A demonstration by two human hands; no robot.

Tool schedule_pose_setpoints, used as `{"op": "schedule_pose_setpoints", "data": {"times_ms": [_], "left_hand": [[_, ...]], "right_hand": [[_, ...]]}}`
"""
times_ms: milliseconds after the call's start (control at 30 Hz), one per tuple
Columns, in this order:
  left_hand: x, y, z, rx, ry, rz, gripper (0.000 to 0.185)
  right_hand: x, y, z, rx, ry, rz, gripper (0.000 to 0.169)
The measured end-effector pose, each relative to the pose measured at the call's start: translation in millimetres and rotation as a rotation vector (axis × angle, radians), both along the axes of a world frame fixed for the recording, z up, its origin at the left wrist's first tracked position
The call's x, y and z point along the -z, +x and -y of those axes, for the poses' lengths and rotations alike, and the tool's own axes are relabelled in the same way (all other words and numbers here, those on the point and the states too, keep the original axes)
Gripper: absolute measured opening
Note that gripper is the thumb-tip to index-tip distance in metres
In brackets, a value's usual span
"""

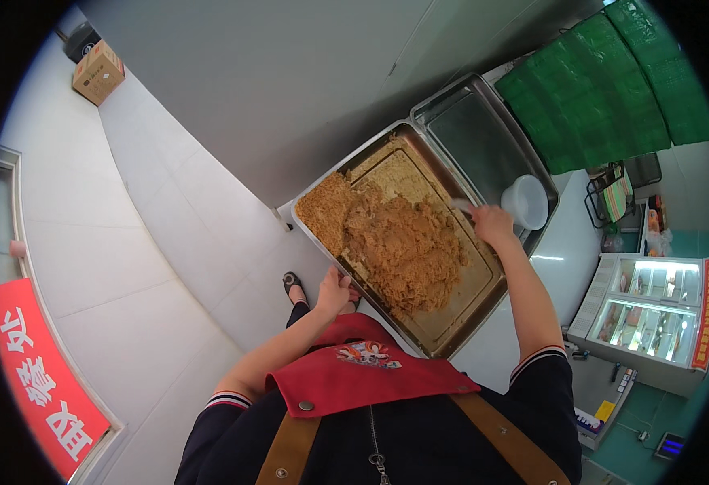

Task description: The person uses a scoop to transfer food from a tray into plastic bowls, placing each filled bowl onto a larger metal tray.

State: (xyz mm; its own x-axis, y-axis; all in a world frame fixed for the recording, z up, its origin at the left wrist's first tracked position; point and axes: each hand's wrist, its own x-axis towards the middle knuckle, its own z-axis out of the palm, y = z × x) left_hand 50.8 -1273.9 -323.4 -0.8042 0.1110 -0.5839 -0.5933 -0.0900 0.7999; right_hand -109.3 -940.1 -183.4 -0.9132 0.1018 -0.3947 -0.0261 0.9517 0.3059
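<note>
A large metal baking tray (474, 330) lies before me at a slant. Brown, crumbly food mixture (406, 248) is heaped across its left and middle, while a finer orange-brown layer (324, 203) covers one corner. A pale, thin residue coats part of the bare bottom. With my left hand (333, 291) I grip the tray's near left rim. My right hand (492, 225) is above the tray's right side, closed on a whitish utensil (460, 205) that is blurred, so its exact kind is unclear. Just beyond that hand stands a white plastic tub (525, 203).
A second metal tray (475, 136) adjoins the first and holds the tub. Green wrapped stacks (585, 91) stand at the upper right. Further right are a lit glass-front display cabinet (651, 309) and a black wire rack (600, 200). A cardboard box (99, 73) sits far left.
</note>
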Motion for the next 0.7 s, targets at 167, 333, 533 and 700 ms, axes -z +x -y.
{"op": "schedule_pose_setpoints", "data": {"times_ms": [167,333,533,700], "left_hand": [[-17,-2,2,-0.030,-0.002,0.041,0.007],[-10,5,1,-0.036,-0.046,-0.029,0.007],[3,9,0,-0.048,-0.014,0.013,0.012],[6,4,-4,-0.050,-0.006,0.040,0.017]], "right_hand": [[-19,-57,81,-0.116,-0.174,-0.138,0.037],[38,-107,112,-0.226,-0.121,-0.216,0.044],[29,-45,84,-0.263,-0.017,0.155,0.047],[-46,-13,86,-0.346,0.033,0.118,0.049]]}}
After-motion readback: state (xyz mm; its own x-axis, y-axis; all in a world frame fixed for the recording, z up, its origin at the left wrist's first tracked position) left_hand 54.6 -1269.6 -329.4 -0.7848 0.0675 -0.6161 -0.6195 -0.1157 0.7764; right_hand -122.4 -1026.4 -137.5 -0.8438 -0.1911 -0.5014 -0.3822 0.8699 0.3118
